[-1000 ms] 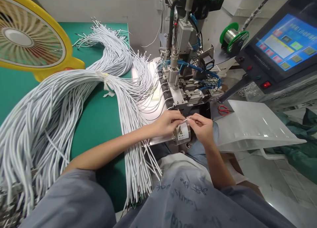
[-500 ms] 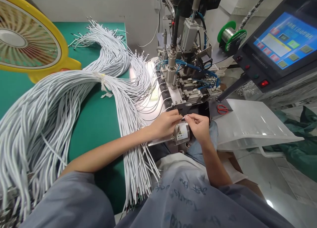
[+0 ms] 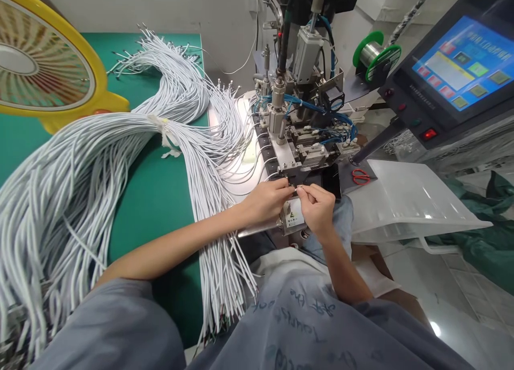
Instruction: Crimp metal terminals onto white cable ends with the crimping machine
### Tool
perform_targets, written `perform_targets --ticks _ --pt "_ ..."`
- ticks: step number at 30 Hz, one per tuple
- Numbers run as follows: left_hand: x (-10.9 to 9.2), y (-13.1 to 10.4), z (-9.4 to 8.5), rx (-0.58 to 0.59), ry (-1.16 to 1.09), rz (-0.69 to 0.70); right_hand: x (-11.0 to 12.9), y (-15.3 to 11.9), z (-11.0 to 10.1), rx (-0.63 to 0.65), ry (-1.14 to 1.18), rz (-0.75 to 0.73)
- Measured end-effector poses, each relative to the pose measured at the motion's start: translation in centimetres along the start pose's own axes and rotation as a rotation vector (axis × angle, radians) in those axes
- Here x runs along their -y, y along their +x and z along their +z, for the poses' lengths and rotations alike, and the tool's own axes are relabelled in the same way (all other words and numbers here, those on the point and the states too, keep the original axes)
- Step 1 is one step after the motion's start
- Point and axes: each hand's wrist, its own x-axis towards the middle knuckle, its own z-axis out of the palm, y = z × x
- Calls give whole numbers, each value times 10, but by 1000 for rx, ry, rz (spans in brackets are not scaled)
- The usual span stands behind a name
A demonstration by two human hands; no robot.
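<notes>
My left hand (image 3: 272,199) is closed in a pinch at the front of a wire-processing machine (image 3: 287,153). Against its fingertips, my right hand (image 3: 318,208) pinches too, thumb and forefinger together. A small white cable end (image 3: 297,188) shows between the two hands; most of it is hidden by the fingers. Just below them is a metal cylinder with a white warning label (image 3: 294,213). Under my left forearm hangs a bundle of white cables (image 3: 219,273), its cut ends pointing towards me.
A tied heap of white cables (image 3: 96,140) covers much of the green table (image 3: 136,220). The yellow fan (image 3: 100,86) stands at left. To the right are a touchscreen (image 3: 461,65), a green solder-wire spool (image 3: 371,54), red scissors (image 3: 361,176) and a translucent plastic tray (image 3: 405,198).
My right hand has shifted slightly left, closer against my left fingertips, covering more of the label. My left hand has barely moved. The view has shifted slightly.
</notes>
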Motion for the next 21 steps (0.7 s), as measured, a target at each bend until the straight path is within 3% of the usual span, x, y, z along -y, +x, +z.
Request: perform_targets --ticks 4,6,11,13,18,21 --pt "9 1 -5 78 196 190 -4 8 -10 190 12 -8" --pt "8 1 -3 48 97 119 -6 9 -7 180 126 17" --pt "0 -1 6 30 -249 -166 -10 0 10 -47 231 124" --pt "0 -1 7 121 -242 -171 -18 -1 12 -30 223 194" --pt "11 3 7 444 22 -230 -51 12 8 103 254 350" --pt "16 5 9 541 73 -256 -64 20 7 190 298 432"
